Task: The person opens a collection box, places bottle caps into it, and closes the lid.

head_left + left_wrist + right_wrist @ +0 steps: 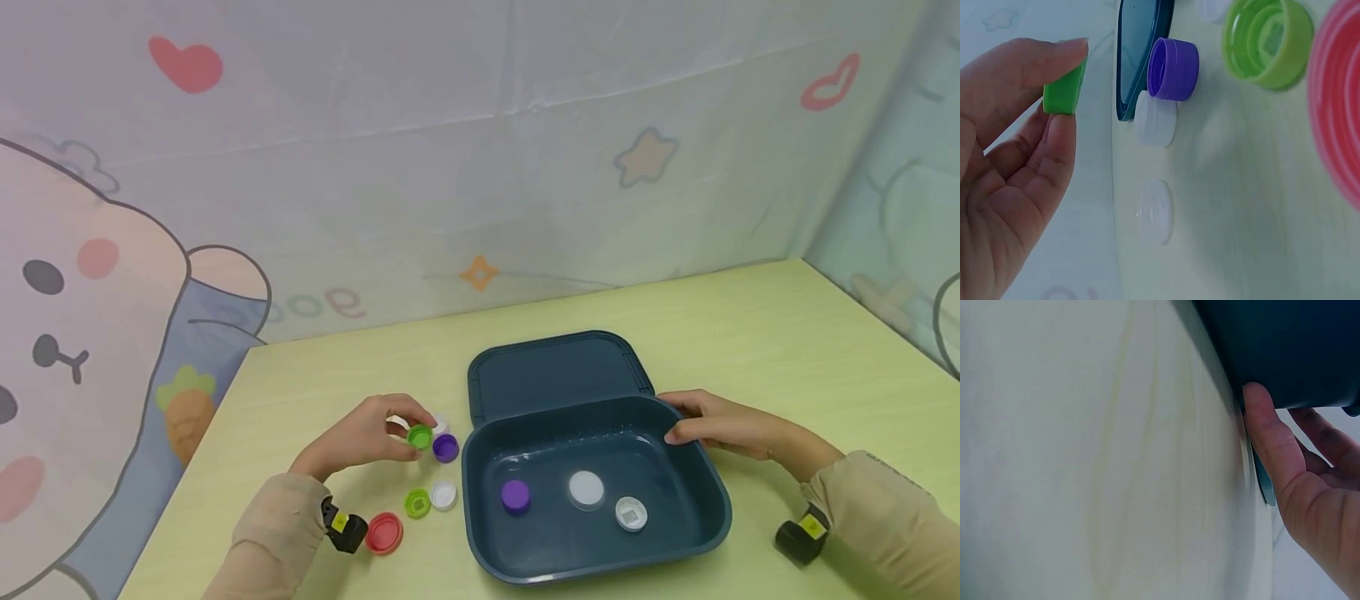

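Between the thumb and fingertips of my left hand is a green bottle cap, raised above the table in the left wrist view. A purple cap and a white cap lie just beyond it. My right hand grips the dark blue plastic box at its back right corner, thumb over the rim in the head view. In the right wrist view, fingertips press against the box's outer wall. Inside the box lie a purple cap, a white cap and a whitish cap with a square pattern.
Behind the box lies its dark blue lid, partly covered by the box. Left of the box are a light green cap, another white cap and a larger red lid. A printed curtain hangs along the table's back edge.
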A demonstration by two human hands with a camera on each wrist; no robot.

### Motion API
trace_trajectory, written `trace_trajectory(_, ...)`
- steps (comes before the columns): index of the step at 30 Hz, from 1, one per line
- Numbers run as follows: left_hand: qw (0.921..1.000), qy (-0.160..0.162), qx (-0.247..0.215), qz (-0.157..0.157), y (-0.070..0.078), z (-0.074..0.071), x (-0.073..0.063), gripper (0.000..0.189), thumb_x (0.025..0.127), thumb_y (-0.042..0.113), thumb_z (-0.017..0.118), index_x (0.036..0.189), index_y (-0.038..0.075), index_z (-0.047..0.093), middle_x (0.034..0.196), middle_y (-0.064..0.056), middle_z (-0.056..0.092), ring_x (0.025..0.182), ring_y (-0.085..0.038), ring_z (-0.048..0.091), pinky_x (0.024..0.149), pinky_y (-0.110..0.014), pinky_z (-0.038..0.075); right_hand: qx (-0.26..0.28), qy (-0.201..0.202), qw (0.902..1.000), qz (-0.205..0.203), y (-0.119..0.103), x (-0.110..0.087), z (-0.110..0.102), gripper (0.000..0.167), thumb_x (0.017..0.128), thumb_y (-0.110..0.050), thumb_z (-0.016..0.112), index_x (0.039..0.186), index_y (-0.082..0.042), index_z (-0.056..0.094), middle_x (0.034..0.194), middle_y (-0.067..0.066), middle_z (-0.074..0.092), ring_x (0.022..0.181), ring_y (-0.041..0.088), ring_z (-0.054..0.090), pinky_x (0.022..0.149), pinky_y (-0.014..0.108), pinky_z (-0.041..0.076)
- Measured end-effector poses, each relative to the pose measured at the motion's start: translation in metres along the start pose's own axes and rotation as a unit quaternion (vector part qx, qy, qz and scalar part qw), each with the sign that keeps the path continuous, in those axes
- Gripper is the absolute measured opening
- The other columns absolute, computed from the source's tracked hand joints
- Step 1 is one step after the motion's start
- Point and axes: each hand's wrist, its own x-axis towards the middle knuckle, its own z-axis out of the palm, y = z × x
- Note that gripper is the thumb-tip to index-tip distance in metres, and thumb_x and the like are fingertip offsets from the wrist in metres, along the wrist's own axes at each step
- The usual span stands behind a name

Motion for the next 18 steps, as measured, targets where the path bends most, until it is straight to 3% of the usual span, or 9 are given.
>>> trace_trajectory(7, 1.0000, -0.003, 0.000, 0.002, 0.004, 0.000, 0.003, 0.032, 0.075, 0.004, 0.074, 0.107, 0.004, 0.066, 0.104, -0.005, 0.063, 0.095, -0.021, 0.054, 0.085, -0.031, 0.049, 0.002, -0.002, 1.0000, -0.003, 0.001, 0.000, 0.000, 0.049, 0.092, -0.004, 0.047, 0.135, 0.014, 0.031, 0.121, 0.014, 0.053, 0.105, 0.021, 0.055, 0.089, 0.032, 0.048)
trace_trajectory(18, 0.9998, -0.011, -0.004, 0.014, 0.012, 0.000, 0.008, 0.032, 0.075, 0.003, 0.073, 0.107, 0.003, 0.066, 0.102, -0.004, 0.063, 0.095, -0.020, 0.055, 0.086, -0.038, 0.048, 0.000, 0.000, 1.0000, 0.002, 0.001, -0.001, -0.002, 0.049, 0.092, -0.005, 0.048, 0.135, 0.014, 0.031, 0.121, 0.014, 0.053, 0.105, 0.021, 0.056, 0.089, 0.032, 0.048)
